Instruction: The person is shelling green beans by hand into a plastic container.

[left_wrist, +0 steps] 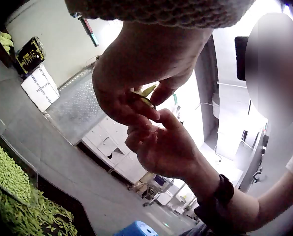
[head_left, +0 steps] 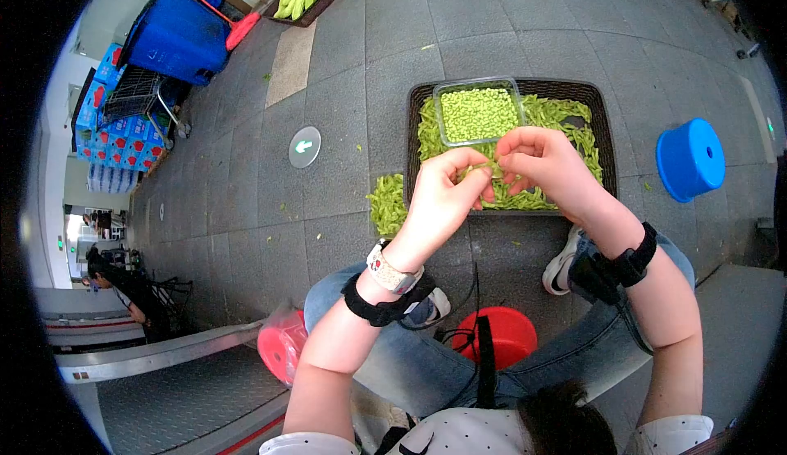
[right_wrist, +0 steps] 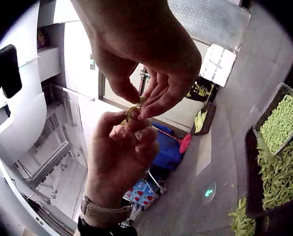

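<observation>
My left hand [head_left: 438, 197] and right hand [head_left: 559, 168] meet over the near side of a dark woven tray [head_left: 610, 147]. Between their fingertips is a small green edamame pod [left_wrist: 147, 102], which the left thumb and fingers pinch. The right thumb and fingertips grip it from the other side, partly hiding it. Pods [head_left: 584, 131] cover much of the tray. In its far part sits a clear plastic box [head_left: 440, 119] holding pale green shelled beans [head_left: 479, 112], just beyond the hands.
More pods [head_left: 387, 205] lie beside the tray's left end. A blue upturned bucket or stool [head_left: 690, 160] stands right, a red basin [head_left: 508, 336] between the feet. Farther off are a blue bin [head_left: 176, 33], a crate of long green vegetables [head_left: 302, 2], stacked cartons [head_left: 123, 131] and another person [head_left: 123, 291].
</observation>
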The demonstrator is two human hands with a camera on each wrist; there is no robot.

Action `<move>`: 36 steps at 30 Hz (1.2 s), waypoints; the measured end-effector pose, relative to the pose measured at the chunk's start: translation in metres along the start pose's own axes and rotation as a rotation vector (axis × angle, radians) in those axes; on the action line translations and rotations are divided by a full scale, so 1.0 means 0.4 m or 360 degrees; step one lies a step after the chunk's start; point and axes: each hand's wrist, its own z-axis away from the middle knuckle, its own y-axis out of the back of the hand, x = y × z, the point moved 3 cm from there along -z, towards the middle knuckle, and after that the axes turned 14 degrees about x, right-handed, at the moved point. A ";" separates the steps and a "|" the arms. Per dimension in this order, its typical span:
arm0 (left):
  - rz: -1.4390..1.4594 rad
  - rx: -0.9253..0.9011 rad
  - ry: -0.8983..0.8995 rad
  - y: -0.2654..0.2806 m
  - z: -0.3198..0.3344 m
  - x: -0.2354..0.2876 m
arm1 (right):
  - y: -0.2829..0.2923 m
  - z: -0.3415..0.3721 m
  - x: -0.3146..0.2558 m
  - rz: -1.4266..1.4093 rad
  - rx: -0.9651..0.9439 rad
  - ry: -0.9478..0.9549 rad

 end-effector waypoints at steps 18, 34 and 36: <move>0.0086 0.0032 0.0022 -0.035 -0.036 -0.012 | 0.058 -0.008 -0.013 -0.0204 0.0147 -0.0225; 0.0205 0.0487 -0.0026 0.071 -0.082 0.036 | 0.126 -0.188 0.174 0.0485 0.0285 -0.0041; 0.0235 0.0476 -0.0026 0.073 -0.087 0.036 | 0.133 -0.228 0.140 0.0469 0.0393 0.0191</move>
